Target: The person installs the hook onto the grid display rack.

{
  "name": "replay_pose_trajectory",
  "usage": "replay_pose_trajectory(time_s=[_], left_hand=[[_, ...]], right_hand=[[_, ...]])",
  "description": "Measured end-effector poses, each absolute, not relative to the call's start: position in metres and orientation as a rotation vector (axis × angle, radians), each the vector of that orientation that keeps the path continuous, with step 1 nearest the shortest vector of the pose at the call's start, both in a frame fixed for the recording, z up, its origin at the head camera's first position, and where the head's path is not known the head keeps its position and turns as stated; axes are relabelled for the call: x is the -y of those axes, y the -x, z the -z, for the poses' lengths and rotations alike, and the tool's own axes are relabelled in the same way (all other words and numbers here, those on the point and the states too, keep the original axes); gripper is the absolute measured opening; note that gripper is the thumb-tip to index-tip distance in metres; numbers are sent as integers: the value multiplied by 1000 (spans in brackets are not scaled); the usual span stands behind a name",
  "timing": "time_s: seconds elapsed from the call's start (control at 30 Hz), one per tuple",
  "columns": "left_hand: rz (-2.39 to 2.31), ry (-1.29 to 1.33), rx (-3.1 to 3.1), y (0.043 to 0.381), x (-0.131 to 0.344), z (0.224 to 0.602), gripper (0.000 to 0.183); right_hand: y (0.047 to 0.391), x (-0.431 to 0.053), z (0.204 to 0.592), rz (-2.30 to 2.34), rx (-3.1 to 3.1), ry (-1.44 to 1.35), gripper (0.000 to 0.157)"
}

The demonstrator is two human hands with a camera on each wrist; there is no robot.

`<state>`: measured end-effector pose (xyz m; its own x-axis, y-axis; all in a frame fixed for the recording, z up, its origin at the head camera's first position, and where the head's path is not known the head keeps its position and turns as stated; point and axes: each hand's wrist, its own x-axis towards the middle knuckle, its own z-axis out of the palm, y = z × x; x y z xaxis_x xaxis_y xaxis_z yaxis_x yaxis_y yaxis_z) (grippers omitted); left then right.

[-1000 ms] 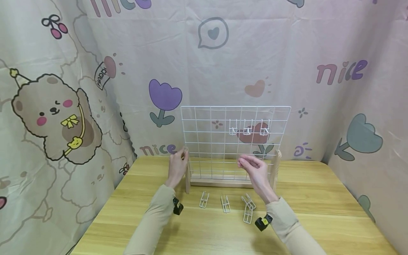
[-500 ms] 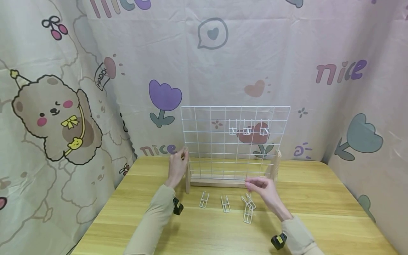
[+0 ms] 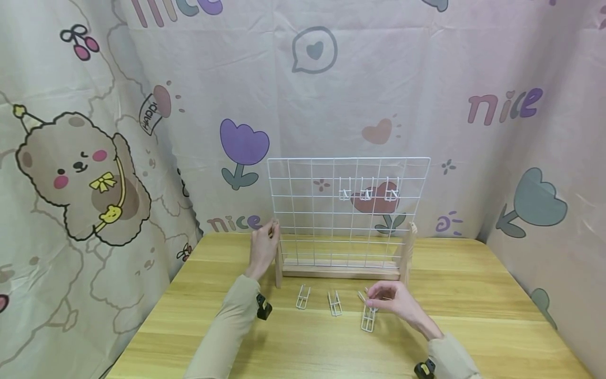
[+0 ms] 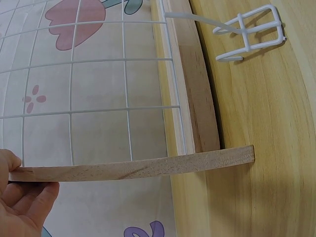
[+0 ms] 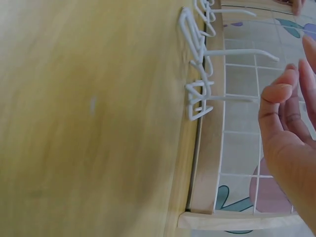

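A white wire grid panel (image 3: 350, 158) stands in a wooden base (image 3: 341, 272). My left hand (image 3: 263, 250) grips the base's left upright (image 4: 133, 169) near its top, with thumb and fingers on opposite faces in the left wrist view. My right hand (image 3: 400, 304) is over a cluster of loose white wire hooks at the front right, partly covering them. One hook (image 3: 368, 319) shows below its fingertips. In the right wrist view, the bent fingers stand apart from the prong of a hook (image 5: 197, 96), and nothing is seen between them.
Two more loose hooks, one at the left (image 3: 303, 298) and one in the middle (image 3: 335, 304), lie before the base. Three hooks hang at the panel's upper right, among them a middle one (image 3: 366, 195). Behind the wooden table (image 3: 473, 310) hangs a printed curtain (image 3: 303, 105).
My right hand has come down from in front of the panel to the loose hooks on the table. The left hand has stayed on the upright.
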<state>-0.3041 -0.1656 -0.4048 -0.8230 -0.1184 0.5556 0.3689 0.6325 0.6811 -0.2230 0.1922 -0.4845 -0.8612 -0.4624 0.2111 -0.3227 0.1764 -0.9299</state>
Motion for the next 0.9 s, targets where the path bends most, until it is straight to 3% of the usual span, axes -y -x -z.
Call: replay_pose_trajectory(time_s=[0.2,0.67,0.9], left_hand=[[1130,194,2296,304,166,404,30],[1150,180,2286,306,166,405,30],[1130,186,2288,306,166,404,28]], right_hand=[[223,-196,489,1715,-2286,837,22],[222,-199,495,1641,-2363,826,24],[221,-210,491,1657,-2358,922,13]])
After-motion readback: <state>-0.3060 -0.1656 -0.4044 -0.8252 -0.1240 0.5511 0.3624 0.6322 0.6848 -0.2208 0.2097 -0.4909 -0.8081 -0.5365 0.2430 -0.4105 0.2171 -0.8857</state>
